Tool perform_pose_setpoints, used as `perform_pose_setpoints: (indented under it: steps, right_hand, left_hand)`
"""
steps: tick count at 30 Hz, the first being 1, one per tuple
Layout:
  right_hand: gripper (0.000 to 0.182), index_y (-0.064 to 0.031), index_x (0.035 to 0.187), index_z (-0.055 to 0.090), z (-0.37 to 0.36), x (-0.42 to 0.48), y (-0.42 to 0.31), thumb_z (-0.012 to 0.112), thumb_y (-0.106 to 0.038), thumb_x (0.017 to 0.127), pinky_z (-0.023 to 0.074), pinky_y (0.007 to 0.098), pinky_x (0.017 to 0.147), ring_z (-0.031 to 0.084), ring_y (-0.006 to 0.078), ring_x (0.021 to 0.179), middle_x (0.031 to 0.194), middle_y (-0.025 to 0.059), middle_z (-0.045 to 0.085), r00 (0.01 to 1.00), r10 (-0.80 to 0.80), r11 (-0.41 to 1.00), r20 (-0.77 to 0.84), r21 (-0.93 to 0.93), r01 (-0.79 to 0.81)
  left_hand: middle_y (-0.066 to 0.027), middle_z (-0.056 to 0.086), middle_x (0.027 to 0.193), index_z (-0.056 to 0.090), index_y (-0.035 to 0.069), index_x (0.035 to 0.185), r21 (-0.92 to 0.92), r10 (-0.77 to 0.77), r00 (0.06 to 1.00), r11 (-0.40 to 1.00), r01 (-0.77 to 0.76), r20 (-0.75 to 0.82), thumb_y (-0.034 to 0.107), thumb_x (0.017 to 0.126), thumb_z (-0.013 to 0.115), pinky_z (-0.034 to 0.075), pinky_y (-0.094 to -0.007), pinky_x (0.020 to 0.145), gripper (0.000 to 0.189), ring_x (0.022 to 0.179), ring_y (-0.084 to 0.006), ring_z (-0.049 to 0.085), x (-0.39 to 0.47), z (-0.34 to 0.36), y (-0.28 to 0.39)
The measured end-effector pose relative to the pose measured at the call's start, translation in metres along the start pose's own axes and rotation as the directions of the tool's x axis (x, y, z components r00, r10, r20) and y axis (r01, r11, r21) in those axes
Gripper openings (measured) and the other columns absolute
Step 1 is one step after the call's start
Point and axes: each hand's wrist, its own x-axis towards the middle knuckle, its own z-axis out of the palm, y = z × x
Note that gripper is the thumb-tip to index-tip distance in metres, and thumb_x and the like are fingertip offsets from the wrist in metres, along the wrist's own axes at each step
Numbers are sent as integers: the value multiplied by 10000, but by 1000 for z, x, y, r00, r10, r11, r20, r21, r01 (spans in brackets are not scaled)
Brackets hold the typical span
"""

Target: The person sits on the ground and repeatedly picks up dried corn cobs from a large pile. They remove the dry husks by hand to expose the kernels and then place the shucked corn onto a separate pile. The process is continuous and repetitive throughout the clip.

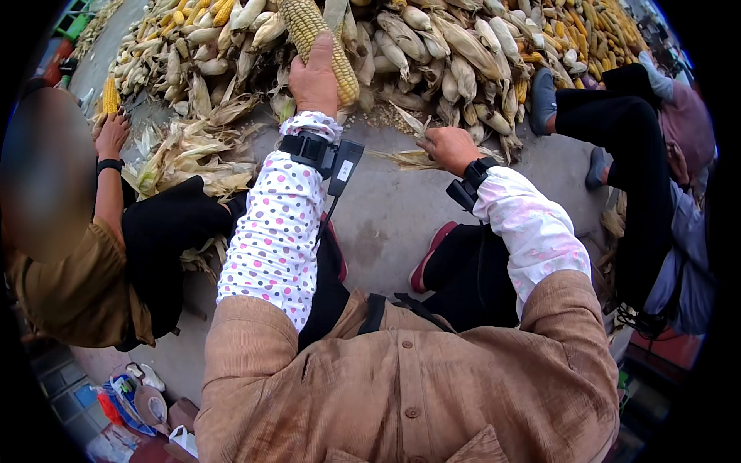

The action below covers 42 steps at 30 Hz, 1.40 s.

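Observation:
My left hand [315, 84] is closed around a bare ear of pale yellow corn [310, 32], its thumb lying along the kernels. The ear tilts, its upper end cut by the top of the picture. Lower and to the right, my right hand [451, 147] grips dry corn husks [414, 157] by their end, just over the concrete floor [370, 197]. Straight ahead of both hands rises a heap of unhusked corn ears [399, 49], mostly in pale dry husks. Loose kernels [385, 116] are scattered at its foot.
A pile of stripped husks [185, 150] lies left of my arm. At the left a co-worker's hand [113, 133] holds a yellow ear [110, 95]; another person [642, 144] sits at the right. Husked yellow corn [590, 35] is heaped at the back right. Bags [124, 399] lie lower left.

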Motion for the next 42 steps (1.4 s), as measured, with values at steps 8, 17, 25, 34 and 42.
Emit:
perform_pose_setpoints:
  steps: [8,17,25,34,42]
  right_hand:
    - [324,-51,805,647,33,8,1,558,-362,801,463,459,715,604,351,802,810,158,638,988,-7,995,156,-101,23]
    - [323,-45,829,650,-14,-10,54,542,-346,788,464,455,724,595,362,812,826,180,630,976,195,967,100,-186,-174]
    - [216,-18,848,605,-127,-146,124,510,-212,849,453,392,652,586,323,734,777,149,584,898,434,894,-64,-86,-439]
    - [378,14,800,639,-20,-519,98,573,-356,757,453,448,729,570,425,819,812,257,600,427,904,425,9,-107,-899]
    - [449,-12,980,645,56,-685,-17,622,-377,719,445,379,856,583,322,968,952,202,637,-107,862,211,496,-543,-813]
  left_hand:
    - [-54,603,961,501,33,1142,-216,-298,954,930,297,29,472,826,574,492,-336,760,545,823,-185,602,-12,-32,37]
    - [-78,592,971,476,10,1155,-266,-464,885,856,443,-21,554,776,576,493,-351,705,670,783,-212,598,-4,-48,30]
    - [-104,594,1075,480,27,1182,-365,-551,832,765,531,56,498,794,579,470,-372,824,619,915,-241,599,8,-18,3]
    - [-113,583,1098,466,27,1208,-344,-666,737,668,660,120,517,798,550,454,-382,848,644,925,-241,598,-2,-3,-10]
    - [-86,581,1132,459,50,1236,-300,-648,730,667,682,219,522,815,538,438,-378,882,638,975,-231,589,-1,-3,-18]
